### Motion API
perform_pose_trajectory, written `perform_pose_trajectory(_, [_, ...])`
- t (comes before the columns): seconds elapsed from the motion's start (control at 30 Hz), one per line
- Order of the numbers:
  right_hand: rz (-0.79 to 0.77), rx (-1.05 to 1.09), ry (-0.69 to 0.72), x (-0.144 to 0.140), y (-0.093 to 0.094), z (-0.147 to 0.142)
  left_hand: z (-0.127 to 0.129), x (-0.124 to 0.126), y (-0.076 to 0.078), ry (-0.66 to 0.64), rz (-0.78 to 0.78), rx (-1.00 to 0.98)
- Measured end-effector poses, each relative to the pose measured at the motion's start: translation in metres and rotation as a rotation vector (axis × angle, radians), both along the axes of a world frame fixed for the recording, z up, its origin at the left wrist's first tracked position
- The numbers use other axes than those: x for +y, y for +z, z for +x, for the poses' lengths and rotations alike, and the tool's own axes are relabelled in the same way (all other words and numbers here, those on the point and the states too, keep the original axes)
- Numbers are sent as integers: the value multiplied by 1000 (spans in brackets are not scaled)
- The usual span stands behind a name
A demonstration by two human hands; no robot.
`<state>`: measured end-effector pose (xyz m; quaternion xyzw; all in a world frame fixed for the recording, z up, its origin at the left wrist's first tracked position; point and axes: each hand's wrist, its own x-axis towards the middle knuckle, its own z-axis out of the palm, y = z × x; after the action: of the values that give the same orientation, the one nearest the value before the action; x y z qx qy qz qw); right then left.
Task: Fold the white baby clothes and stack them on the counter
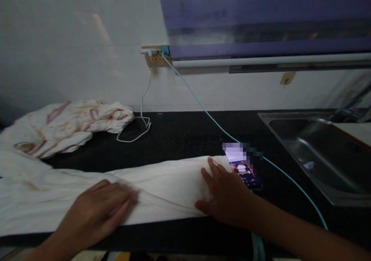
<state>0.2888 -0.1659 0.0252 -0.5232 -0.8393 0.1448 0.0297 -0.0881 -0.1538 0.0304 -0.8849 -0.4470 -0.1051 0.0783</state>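
Both hands lie flat on a long white cloth (162, 183) that stretches along the front edge of the dark worktop (185, 133). The left hand (100, 209) rests palm down on the cloth's near side, fingers spread and slightly blurred, with the fabric bunched into soft creases just beyond its fingertips. The right hand (227, 195) presses palm down on the cloth's right end, fingers open and pointing away, thumb laid along the near fold; neither hand pinches the fabric. The cloth runs leftward out from under both hands and widens toward the left edge of the view. Just beside the right hand, touching the cloth's end, lies a phone (245, 172) with a lit screen, joined to a teal cable (199, 106) that climbs to a wall socket (156, 56). A crumpled, stained cloth (72, 124) sits farther back on the left, near a coiled white cable (136, 131). A steel sink (324, 156) lies at the right.
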Motion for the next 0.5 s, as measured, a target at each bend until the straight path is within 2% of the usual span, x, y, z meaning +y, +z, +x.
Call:
perform_pose_trajectory(0.07, [13, 10, 1, -1, 0, 0, 20, -3, -5, -104, -24, 11])
perform_pose_trajectory(0.13, [27, 16, -2, -2, 0, 0, 30, -3, -7, -138, 3, 15])
perform_pose_trajectory(0.3, [31, -9, -9, -3, -3, 0, 25, 3, -7, -222, -23, 18])
perform_pose_trajectory(0.43, [51, -7, -3, -2, -3, 0, 23, 2, 6, -256, -1, -20])
perform_pose_trajectory(0.5, [50, -6, -1, -2, -3, 1, 23, 2, 10, -224, 4, -46])
